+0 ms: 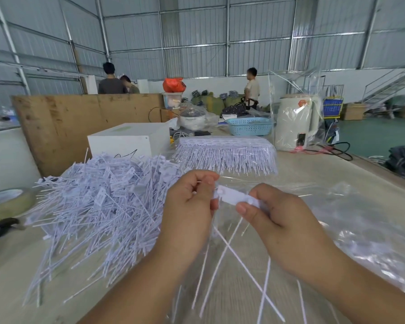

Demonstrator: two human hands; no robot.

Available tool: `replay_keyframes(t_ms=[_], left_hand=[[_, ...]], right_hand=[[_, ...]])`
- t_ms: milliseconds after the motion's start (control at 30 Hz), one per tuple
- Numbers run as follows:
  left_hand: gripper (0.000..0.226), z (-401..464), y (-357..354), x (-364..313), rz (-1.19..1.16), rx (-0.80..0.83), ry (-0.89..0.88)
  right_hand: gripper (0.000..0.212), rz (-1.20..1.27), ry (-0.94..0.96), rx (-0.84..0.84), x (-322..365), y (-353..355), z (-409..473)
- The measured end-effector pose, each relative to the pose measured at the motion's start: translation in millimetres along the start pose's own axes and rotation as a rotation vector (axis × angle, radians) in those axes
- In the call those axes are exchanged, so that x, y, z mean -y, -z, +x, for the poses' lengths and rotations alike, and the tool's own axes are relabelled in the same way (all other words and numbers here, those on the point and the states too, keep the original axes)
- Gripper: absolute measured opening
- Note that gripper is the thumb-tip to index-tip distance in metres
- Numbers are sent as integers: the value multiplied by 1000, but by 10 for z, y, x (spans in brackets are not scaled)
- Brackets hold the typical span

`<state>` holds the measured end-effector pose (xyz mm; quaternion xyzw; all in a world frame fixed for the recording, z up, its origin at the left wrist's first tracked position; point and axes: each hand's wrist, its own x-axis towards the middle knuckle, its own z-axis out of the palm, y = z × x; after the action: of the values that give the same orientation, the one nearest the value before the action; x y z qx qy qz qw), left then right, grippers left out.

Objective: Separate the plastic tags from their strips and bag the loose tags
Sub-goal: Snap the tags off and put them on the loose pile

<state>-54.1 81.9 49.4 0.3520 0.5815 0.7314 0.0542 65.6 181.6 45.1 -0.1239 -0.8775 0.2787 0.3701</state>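
Observation:
Both hands hold a short white strip of tags (234, 197) above the table. My left hand (189, 206) pinches its left end, and my right hand (274, 213) grips its right end between thumb and fingers. Long thin tails hang down from the strip and cross between my forearms. A big heap of loose white tags (98, 202) lies to the left. A stack of unseparated tag strips (227, 153) lies farther back. A clear plastic bag (351, 213) is spread under and to the right of my hands.
A tape roll (7, 203) and a dark tool sit at the left edge. Behind stand a white box (129, 140), a blue basket (250, 126), a wrapped white kettle (297, 122) and a plywood board (80, 122). People stand far back.

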Motion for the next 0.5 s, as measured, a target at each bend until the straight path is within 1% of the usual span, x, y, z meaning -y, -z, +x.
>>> replay_keyframes(t_ms=[100,133,167,200,233,300,333,367,433,500], left_hand=[[22,58,44,22,-155,-171,172],[21,94,118,25,-161,-222,217],[21,125,201,26,-128,-225,225],[22,144,265,23,-72,-167,202],[24,148,303,3,-19,-52,164],[30,113,306,-42,48,236,115],[30,87,284,-52,65,349,108],[29,64,264,-60,75,423,110],[27,45,254,-70,124,499,120],[29,64,285,-53,220,490,113]], right_hand=[[34,-7,23,-97,18,-6,-3],[37,10,24,-123,4,27,8],[39,37,18,-116,-18,65,21],[40,64,12,-66,-41,92,31],[37,85,9,18,-63,101,29],[23,80,9,197,-102,89,23],[19,64,12,254,-130,82,20],[19,51,17,291,-154,83,13],[22,47,20,331,-175,101,3],[20,61,15,352,-180,121,-1]])
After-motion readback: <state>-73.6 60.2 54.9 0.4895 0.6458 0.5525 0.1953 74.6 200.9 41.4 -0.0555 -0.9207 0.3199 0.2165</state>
